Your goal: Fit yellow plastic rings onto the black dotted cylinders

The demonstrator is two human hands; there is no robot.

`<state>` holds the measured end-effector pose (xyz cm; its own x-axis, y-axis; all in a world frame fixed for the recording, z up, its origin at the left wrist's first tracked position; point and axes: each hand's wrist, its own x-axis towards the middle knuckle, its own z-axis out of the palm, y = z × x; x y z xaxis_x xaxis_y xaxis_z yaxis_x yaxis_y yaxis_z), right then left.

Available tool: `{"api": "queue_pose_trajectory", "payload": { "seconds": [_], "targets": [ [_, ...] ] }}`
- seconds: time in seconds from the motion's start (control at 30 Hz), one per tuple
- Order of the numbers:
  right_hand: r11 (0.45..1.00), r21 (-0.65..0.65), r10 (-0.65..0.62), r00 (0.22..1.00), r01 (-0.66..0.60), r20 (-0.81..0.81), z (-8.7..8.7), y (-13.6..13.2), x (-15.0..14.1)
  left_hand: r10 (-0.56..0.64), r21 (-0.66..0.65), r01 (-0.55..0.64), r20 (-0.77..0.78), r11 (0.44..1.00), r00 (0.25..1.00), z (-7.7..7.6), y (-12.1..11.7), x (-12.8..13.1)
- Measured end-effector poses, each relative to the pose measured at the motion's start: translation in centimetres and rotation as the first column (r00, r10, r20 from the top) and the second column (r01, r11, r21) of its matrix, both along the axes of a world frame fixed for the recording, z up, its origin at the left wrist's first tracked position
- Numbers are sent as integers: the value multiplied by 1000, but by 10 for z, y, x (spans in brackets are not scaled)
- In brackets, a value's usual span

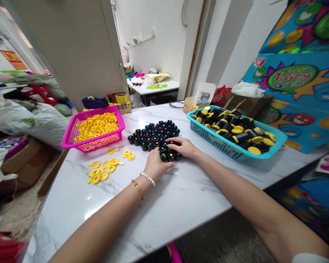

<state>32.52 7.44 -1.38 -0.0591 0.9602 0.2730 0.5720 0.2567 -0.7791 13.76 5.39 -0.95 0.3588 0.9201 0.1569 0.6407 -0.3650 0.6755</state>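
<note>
A cluster of small black cups (155, 135) with coloured dots inside stands upright on the white marble table (181, 193). My left hand (157, 164) rests against the cluster's near edge, fingers curled round the front cups. My right hand (182, 146) lies on the cluster's right side, fingers stretched flat over the cups. A pearl bracelet and a gold bangle circle my left wrist. Loose yellow rings (104, 170) lie on the table to the left of my hands.
A pink basket (71, 137) of yellow rings stands at the left. A teal basket (230, 149) of black tubes with yellow caps stands at the right. Boxes and a bright poster (298, 91) lie behind it. Bags and cartons crowd the floor on the left.
</note>
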Motion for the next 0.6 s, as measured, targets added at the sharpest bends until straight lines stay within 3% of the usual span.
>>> {"api": "queue_pose_trajectory", "payload": {
  "seconds": [0.27,0.6],
  "targets": [
    [1000,-14,-13,999,12,-43,-3,-9,-10,9,-52,-9,9,999,1000,6,-8,-4],
    [1000,-22,-22,997,20,-79,-3,-28,-39,20,-47,-19,32,999,999,10,-31,-27]
  ]
}}
